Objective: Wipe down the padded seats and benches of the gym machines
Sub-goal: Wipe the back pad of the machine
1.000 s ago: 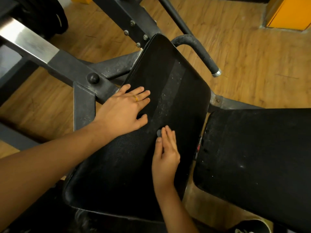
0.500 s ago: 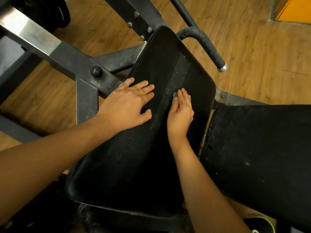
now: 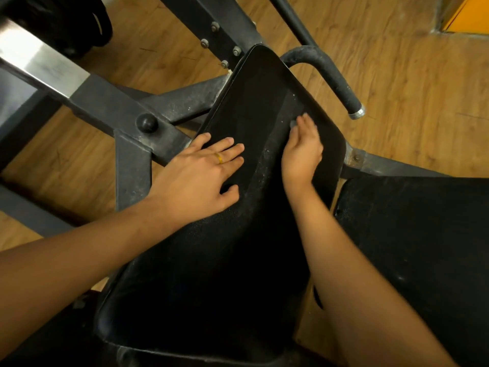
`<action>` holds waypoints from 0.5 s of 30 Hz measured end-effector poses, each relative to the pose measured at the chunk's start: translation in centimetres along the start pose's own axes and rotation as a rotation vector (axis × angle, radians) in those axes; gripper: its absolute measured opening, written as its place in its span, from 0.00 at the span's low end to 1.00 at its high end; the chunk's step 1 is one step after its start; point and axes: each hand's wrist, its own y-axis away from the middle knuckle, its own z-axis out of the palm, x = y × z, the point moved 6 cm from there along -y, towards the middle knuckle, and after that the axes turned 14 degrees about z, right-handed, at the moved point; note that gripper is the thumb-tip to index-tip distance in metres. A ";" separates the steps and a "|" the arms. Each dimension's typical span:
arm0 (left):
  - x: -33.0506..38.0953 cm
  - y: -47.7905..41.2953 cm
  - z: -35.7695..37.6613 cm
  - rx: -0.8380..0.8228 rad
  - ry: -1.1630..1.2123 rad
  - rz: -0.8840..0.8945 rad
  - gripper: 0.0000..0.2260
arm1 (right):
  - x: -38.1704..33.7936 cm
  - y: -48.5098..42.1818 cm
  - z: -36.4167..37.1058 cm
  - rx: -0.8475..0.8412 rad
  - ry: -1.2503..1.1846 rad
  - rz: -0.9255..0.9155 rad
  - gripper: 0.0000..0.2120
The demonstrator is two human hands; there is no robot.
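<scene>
- resting flat on the black seat pad (image 3: 211, 274), the left hand (image 3: 195, 178) has its fingers spread.
- right hand (image 3: 301, 152) lies near the pad's upper right edge, fingers straight and together over a small grey bit (image 3: 293, 124).
- second black pad (image 3: 410, 234) sits just to the right.

A long pad (image 3: 251, 234) runs up the middle from the near edge to the far side. The left hand (image 3: 195, 176) lies flat on its left edge, about halfway along. The right hand (image 3: 301, 152) lies on the pad farther off and to the right, with a small wad (image 3: 293, 124) under its fingertips. A frame beam (image 3: 111, 107) comes in from the far left and meets the pad's left edge. A bolted plate (image 3: 219, 35) stands just beyond the pad's far end, and a handle (image 3: 333, 75) curves out to the right of it. A second pad (image 3: 423, 247) lies to the right across a narrow gap, with the floor (image 3: 423, 102) beneath it all.
</scene>
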 end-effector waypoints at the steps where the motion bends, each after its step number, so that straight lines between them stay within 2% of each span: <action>1: 0.0 0.0 0.0 0.003 -0.005 0.000 0.24 | -0.8 -2.1 0.2 0.004 -0.003 -0.001 0.17; 4: 0.2 -0.1 0.0 -0.012 -0.011 -0.001 0.24 | -2.7 -6.6 1.1 0.001 0.009 0.002 0.17; 7: 0.1 -0.1 0.0 -0.019 -0.007 0.000 0.24 | -3.1 -7.3 1.1 -0.021 0.000 -0.017 0.17; 11: 0.1 -0.1 -0.1 -0.010 -0.015 -0.001 0.24 | -1.6 -3.9 0.1 -0.070 0.020 -0.046 0.18; 15: 0.2 -0.2 -0.1 -0.016 -0.017 0.002 0.24 | 0.5 3.2 -0.9 -0.081 0.039 -0.095 0.18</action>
